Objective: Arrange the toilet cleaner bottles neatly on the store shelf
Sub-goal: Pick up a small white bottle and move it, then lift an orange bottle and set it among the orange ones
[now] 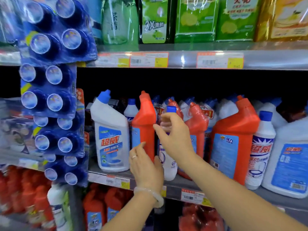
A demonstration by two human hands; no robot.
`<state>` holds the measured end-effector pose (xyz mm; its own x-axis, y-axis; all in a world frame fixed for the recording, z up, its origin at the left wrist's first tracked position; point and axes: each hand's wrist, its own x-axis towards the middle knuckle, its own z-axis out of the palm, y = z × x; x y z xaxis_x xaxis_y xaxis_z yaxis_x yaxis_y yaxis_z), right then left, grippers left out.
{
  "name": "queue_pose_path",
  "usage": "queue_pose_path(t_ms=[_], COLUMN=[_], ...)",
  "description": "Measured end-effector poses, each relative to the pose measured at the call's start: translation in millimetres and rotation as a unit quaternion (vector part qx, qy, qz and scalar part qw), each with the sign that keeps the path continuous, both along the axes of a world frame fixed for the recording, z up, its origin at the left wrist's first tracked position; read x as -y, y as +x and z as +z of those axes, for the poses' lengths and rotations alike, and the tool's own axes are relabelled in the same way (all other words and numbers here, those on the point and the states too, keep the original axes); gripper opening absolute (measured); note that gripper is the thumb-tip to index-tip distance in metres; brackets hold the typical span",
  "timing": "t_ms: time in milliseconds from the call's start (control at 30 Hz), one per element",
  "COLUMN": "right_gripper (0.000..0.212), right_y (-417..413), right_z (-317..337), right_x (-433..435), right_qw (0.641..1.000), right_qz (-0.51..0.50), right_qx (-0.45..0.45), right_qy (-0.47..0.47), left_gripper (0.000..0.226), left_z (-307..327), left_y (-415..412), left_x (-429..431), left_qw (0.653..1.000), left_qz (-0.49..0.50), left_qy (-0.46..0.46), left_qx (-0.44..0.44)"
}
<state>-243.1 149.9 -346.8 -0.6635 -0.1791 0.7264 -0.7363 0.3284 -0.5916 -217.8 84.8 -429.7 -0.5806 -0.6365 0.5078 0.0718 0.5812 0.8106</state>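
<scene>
while your right hand (175, 139) curls its fingers round the neck of the white bottle (167, 165), just under its blue cap (171, 109), the bottle stands upright at the front of the middle shelf (174, 190). it is squeezed between the tall orange bottle (145, 117) and the wrapped orange pack (196, 124). how firmly you hold it i cannot tell; your thumb juts out toward the orange bottle. your left hand (145, 165) is flat and relaxed, fingers straight against the lower side of the orange bottle, thumb close to the white bottle's base, gripping nothing.

this looks like the seating step: one bottle going into the front row while you steady its neighbour. the row is far from tidy, i'd judge, since orange and white bottles are mixed and several behind lean at odd angles.

next, you likely need to turn the white bottle so its label faces out. bring its base level with the white angled-neck bottle (110, 130) at the left, and brace the orange bottle as you let go. its tall, narrow shape looks prone to topple.
</scene>
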Motion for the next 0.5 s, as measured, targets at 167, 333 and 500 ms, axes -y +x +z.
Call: queue_pose_path(t_ms=[167, 333, 500], right_gripper=[0.061, 0.047, 0.055], right_y=[-10, -11, -5], right_z=[38, 49, 59], right_x=[40, 58, 62], right_qw=[0.989, 0.971, 0.965], right_qz=[-0.075, -0.123, -0.162], right_qx=[0.075, 0.102, 0.086], right_qy=[0.102, 0.179, 0.189], left_gripper=[0.086, 0.091, 0.085], left_z=[0, -1, 8], left_y=[3, 3, -5], left_x=[20, 29, 38], left_qw=[0.993, 0.987, 0.991], left_qz=[-0.074, -0.127, -0.108], left_qy=[0.019, 0.041, 0.059], left_qx=[0.086, 0.092, 0.058])
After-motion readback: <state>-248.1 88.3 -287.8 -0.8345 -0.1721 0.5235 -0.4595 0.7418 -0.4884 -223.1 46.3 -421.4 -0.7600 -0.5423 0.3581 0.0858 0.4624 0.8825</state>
